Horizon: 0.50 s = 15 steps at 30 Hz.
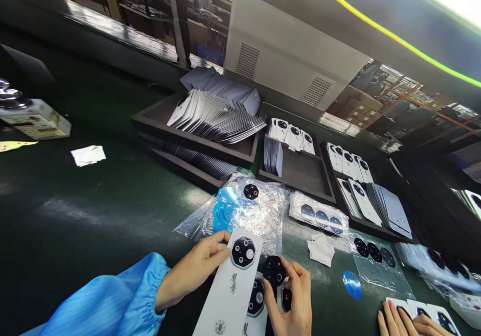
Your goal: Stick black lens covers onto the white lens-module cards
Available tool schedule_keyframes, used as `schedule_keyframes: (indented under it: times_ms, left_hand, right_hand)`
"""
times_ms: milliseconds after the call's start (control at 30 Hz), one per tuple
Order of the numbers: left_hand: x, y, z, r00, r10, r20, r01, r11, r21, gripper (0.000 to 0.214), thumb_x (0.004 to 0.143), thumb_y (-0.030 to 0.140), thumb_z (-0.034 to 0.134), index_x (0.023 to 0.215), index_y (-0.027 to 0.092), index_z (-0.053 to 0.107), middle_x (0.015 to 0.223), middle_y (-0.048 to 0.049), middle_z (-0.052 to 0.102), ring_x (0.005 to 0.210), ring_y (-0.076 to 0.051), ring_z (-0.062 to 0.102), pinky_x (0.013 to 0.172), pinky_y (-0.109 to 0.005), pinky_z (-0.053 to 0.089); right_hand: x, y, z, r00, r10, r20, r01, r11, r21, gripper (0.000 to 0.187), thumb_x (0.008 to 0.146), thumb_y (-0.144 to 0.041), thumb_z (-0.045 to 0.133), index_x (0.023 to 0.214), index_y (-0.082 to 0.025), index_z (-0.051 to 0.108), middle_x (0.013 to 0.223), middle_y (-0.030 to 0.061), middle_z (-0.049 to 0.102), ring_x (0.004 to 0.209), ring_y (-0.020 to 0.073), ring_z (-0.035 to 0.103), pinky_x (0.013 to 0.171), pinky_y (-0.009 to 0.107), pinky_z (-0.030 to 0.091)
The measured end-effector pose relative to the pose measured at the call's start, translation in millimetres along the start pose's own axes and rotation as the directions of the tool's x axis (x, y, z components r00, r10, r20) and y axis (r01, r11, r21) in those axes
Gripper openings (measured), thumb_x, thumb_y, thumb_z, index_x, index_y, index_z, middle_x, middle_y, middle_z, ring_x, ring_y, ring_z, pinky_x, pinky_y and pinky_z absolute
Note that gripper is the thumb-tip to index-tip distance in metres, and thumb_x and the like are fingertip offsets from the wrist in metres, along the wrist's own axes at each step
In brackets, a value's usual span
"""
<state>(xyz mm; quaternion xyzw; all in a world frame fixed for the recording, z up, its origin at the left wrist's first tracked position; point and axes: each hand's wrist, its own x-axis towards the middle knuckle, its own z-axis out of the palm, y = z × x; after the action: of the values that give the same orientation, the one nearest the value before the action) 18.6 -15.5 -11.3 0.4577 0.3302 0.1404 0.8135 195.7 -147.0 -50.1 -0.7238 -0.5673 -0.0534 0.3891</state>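
My left hand [195, 268], in a blue sleeve, is closed on the upper left edge of a white phone back cover [229, 288] with a black octagonal camera ring near its top. My right hand [291, 301] pinches a loose black octagonal camera piece [274, 270] just right of that cover. More white covers [255, 301] lie under and beside the held one. Just behind the hands, a clear plastic bag [259, 210] carries a crumpled blue film [224, 210] and one black camera piece [251, 191].
Dark trays [195, 138] at the back hold fanned stacks of grey and white covers; further trays [326, 193] stand to the right. Bags of black camera pieces [319, 218] and a white tissue [321, 249] lie nearby. Another person's hands [404, 321] show at bottom right. A box [35, 119] sits far left.
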Motion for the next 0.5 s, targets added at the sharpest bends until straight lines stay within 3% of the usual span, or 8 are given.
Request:
schedule_keyframes:
  times_ms: [500]
  left_hand:
    - [-0.5,0.1,0.4,1.000,0.019,-0.002,-0.019,1.000,-0.013,0.043,0.075,0.054,0.065,0.094,0.019,0.048,0.070,0.0009,0.068,0.068,-0.018,0.065,0.064,-0.027,0.047]
  right_hand:
    - [-1.0,1.5,2.7,1.000,0.010,-0.013,-0.010,1.000,0.004,0.033,0.092,-0.036,0.051,0.121,-0.020,0.051,0.101,0.0096,0.049,0.089,0.0227,0.055,0.070,0.033,0.050]
